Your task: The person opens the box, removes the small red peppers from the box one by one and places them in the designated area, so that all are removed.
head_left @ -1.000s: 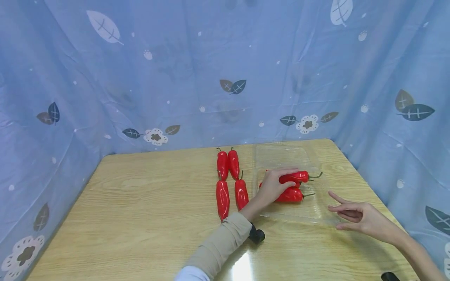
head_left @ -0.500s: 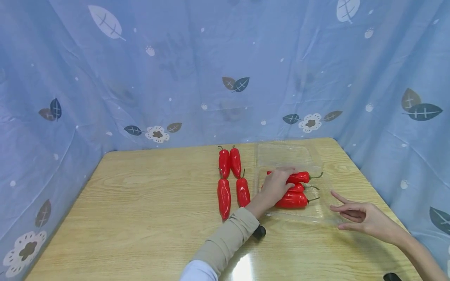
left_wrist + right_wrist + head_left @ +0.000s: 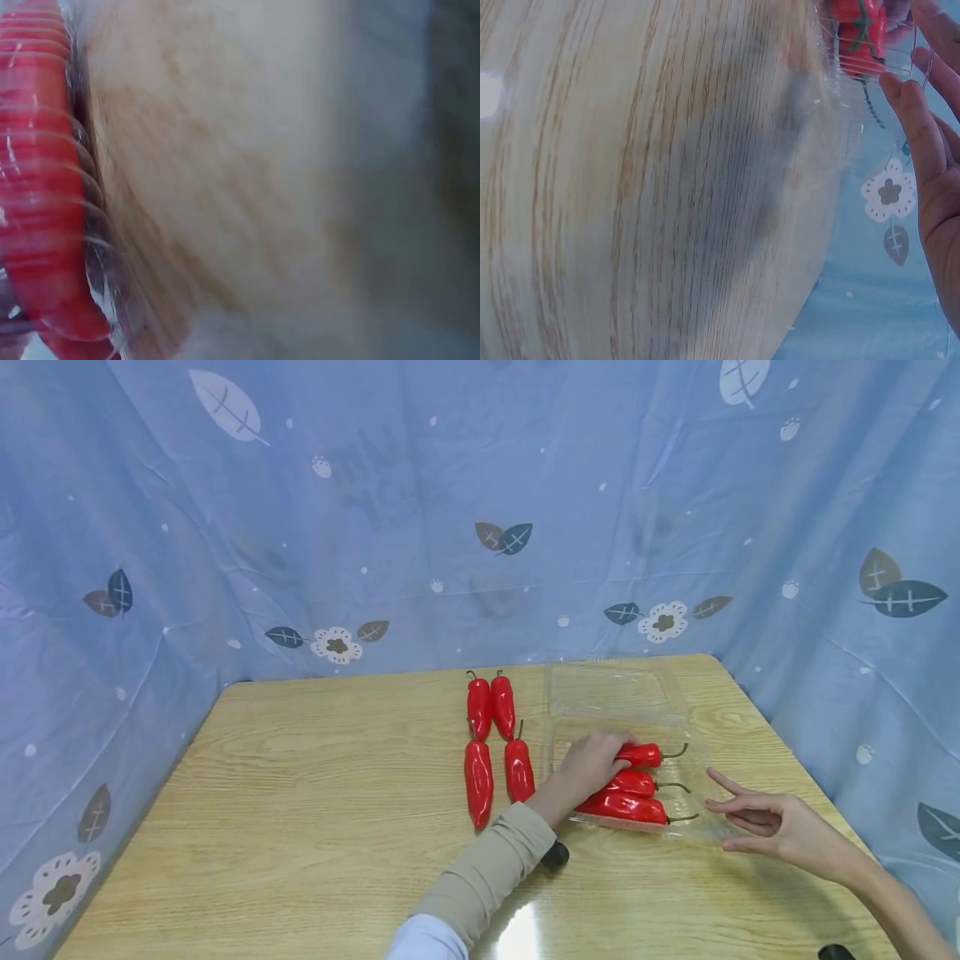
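Observation:
Three red chili peppers with dark green stems lie side by side in a clear plastic box (image 3: 678,814). My left hand (image 3: 588,764) reaches into it from the left, its fingers curled over the farthest chili pepper (image 3: 641,755) and hiding that pepper's left part. Nearer me are a middle chili pepper (image 3: 633,783) and a front chili pepper (image 3: 630,808) along the near wall; the left wrist view shows a red pepper (image 3: 41,195) behind ribbed plastic. At the box's right edge, my right hand (image 3: 780,827) has its fingers extended and apart, fingertips against the rim.
The clear lid (image 3: 607,689) lies folded back behind the box. Left of the box, several more chili peppers (image 3: 477,781) lie in two rows on the wooden table (image 3: 315,802). A blue curtain (image 3: 420,510) encloses the back and sides. A black object (image 3: 555,857) shows beside my left sleeve.
Inside the box, the peppers have shifted toward me and spread apart, the front one now along the near wall. My left hand moved slightly nearer with them; the right hand stays put.

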`<state>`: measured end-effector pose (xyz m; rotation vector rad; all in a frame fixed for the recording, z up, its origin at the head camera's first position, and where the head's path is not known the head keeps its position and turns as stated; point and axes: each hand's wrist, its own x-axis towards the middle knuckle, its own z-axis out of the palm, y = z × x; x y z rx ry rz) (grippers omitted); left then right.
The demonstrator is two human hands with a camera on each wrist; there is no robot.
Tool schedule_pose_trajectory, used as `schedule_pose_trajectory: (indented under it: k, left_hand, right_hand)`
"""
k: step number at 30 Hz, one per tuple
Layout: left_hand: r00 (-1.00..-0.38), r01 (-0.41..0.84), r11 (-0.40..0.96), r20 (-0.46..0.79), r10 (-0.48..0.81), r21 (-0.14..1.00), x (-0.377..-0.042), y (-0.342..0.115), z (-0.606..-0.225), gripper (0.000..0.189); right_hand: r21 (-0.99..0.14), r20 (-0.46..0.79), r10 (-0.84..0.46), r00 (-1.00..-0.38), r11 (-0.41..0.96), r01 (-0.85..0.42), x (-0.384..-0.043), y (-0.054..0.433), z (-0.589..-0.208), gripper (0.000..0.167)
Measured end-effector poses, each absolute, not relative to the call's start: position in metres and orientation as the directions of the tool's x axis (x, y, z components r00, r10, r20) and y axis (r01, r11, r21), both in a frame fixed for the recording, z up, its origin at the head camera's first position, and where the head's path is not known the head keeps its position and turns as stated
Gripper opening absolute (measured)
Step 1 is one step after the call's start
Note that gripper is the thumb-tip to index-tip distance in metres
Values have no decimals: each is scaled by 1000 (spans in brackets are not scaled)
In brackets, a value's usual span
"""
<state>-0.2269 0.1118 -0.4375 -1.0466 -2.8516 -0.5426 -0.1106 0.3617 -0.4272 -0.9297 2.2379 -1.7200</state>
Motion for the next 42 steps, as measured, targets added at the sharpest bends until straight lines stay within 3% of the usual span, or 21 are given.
schedule_pose_trajectory:
  k: [8, 15, 22, 28, 33, 42]
  left_hand:
    - [-786, 604, 731, 85, 612, 317, -227, 110, -438, 43]
    - [-785, 612, 714, 149, 602, 340, -228, 109, -437, 41]
    - [-769, 631, 757, 260, 584, 170, -227, 109, -437, 30]
    - [-787, 574, 818, 261, 560, -25, -225, 107, -436, 37]
    - [-779, 593, 805, 231, 583, -34, -226, 105, -437, 42]
    - [-694, 684, 729, 300, 655, -10, -226, 106, -441, 36]
  right_hand:
    - [-924, 195, -550, -812, 175, -341, -110, 362, -426, 36]
    - [-924, 175, -537, -825, 200, -326, -110, 361, -425, 36]
    - [-922, 186, -543, -819, 192, -336, -110, 360, -425, 34]
    - [-918, 193, -535, -823, 198, -344, -110, 361, -427, 35]
    - [-913, 206, -541, -815, 193, -359, -110, 361, -427, 35]
    - [-917, 199, -551, -811, 187, -352, -111, 361, -426, 35]
